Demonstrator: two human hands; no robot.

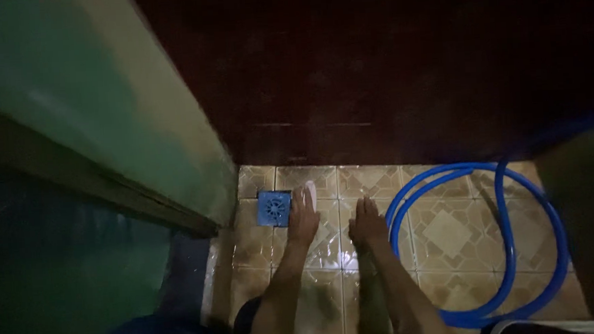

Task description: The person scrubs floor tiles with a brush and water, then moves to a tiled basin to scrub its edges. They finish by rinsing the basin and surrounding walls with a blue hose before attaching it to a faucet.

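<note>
Notably, hands: none were caught in frame; their state cannot be told.
Drain cover [273,209]: was seen just left of left foot [303,221].
Hose [508,230]: was coiled beside right foot [366,223].

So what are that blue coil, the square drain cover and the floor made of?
Blue coil: likely flexible plastic or rubber hose, smooth; it bends in loops. Drain cover: seemingly moulded blue plastic, slotted. Floor: probably glazed ceramic tiles, by the patterned squares, grout lines and wet-looking shine.

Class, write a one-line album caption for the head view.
A bare left foot beside a blue square drain cover and a right foot near a looped blue hose, on patterned floor tiles.
</note>
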